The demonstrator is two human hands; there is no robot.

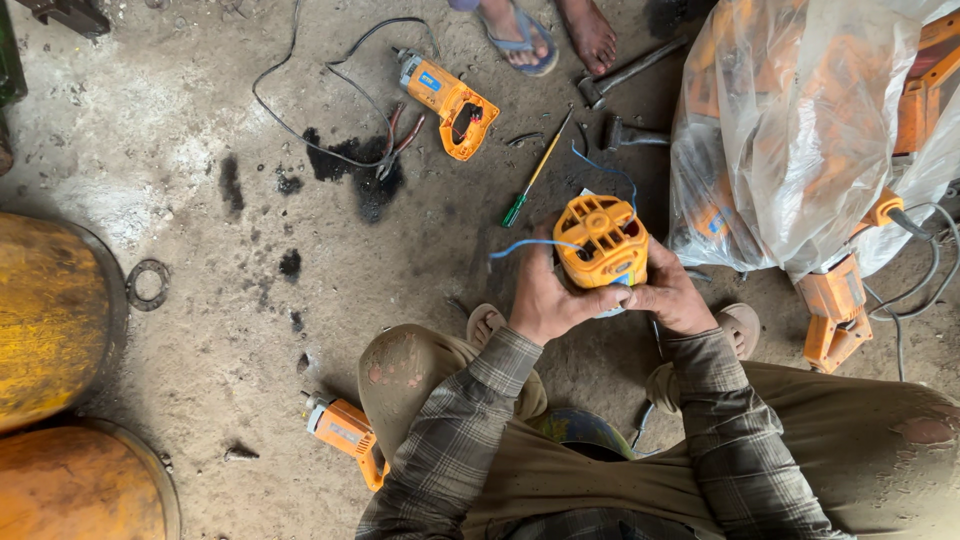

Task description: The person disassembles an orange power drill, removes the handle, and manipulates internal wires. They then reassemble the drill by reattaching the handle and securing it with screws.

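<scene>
Holding housing (pixel 601 240) upright between both hands: I see left hand (pixel 545 298) and right hand (pixel 672 296) clamped either side, equally near.

Open concrete floor (pixel 200 250) left of the left hand (pixel 545 300), only a metal ring (pixel 148 284) and oil stains there. Ahead, a screwdriver (pixel 535 175), pliers (pixel 395 145), a corded orange tool (pixel 450 100) and another person's feet (pixel 555 35) crowd the way. Right hand (pixel 670 295) is hemmed in by a plastic bag (pixel 800 130) of orange tools just beside it.
</scene>
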